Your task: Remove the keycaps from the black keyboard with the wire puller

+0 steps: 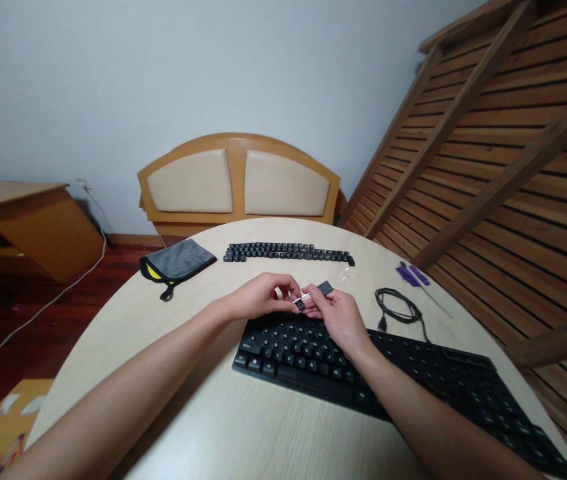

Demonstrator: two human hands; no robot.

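Above the upper left part of a black keyboard [313, 383], my two hands meet. My left hand [270, 293] pinches a small black keycap [299, 304] between thumb and fingers. In my right hand [336, 313] is a short stick-like tool [325, 288], dark grey at one end and pale or silvery toward the keycap; its exact kind is unclear. The tool's pale end is at or very near the keycap, and contact cannot be made out. Beyond the hands, loose black keycaps [283, 251] stand in rows on the table.
The round pale table [203, 407] bears a grey cloth [183, 259] with black edging and yellow underside at left. A coiled black cable [398, 303], purple pieces [413, 275] and a thin stick [438, 301] lie at right. Wooden slats [503, 153] lean beyond the right edge.
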